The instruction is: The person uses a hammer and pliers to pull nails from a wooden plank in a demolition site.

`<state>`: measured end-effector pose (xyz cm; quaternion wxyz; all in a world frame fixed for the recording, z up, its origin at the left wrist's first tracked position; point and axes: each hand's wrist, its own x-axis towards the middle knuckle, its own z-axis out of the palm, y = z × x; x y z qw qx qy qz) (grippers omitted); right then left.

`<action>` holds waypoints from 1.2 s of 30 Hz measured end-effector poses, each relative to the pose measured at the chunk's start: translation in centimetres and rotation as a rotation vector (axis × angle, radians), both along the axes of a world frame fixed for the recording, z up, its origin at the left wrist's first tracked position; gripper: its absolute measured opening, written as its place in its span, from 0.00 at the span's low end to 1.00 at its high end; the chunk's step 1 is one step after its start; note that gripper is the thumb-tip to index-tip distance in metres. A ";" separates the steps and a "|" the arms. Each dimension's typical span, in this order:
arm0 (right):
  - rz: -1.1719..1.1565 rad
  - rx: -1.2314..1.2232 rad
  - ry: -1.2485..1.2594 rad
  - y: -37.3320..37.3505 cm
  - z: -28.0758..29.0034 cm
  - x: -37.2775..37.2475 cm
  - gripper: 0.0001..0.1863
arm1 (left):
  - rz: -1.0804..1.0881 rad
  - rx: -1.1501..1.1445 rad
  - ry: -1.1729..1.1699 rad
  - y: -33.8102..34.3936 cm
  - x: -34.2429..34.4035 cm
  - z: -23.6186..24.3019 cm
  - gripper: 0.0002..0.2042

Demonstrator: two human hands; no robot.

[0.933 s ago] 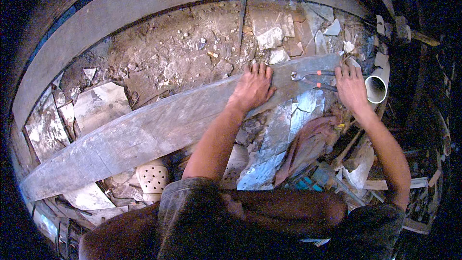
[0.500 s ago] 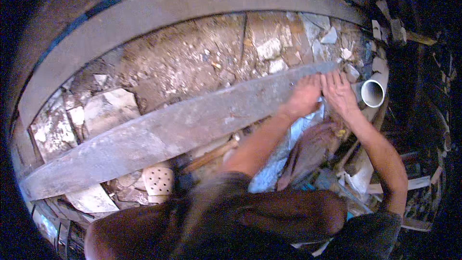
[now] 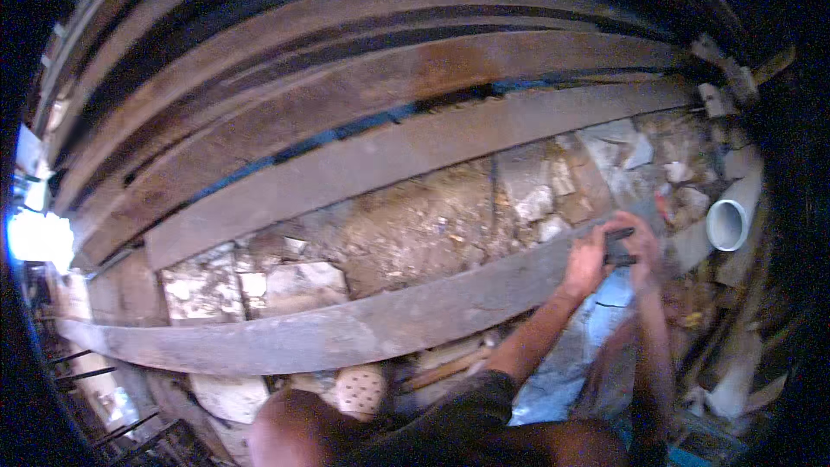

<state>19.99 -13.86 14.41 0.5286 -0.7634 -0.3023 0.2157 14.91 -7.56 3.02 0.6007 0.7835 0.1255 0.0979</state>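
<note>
My left hand (image 3: 588,258) is closed on one side of a small dark object (image 3: 619,247) with two bar-like parts, whose kind I cannot make out. My right hand (image 3: 645,251), smeared by motion, curls round its other side. Both are above the right end of a long grey plank (image 3: 389,329), which runs across in front of me and looks bent by the lens. Below my hands lies a pale blue sheet or cloth (image 3: 553,363). A cream clog with holes (image 3: 360,391) shows beside the plank's near edge.
Long brown boards (image 3: 415,134) stretch across the far side. Broken pale tiles (image 3: 307,281) and rubble (image 3: 415,225) cover the ground between them and the plank. A white pipe (image 3: 728,225) points its open end toward me at the right. Bright light (image 3: 39,238) enters at far left.
The view has tilted up, showing more boards beyond. My hands lay flat on the plank's right end before; now they are raised around the small dark object.
</note>
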 end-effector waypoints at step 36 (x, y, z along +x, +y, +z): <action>-0.209 0.060 -0.288 0.4 -4.6 -5.8 0.13 | -0.007 0.578 0.586 29.0 -41.4 4.6 0.21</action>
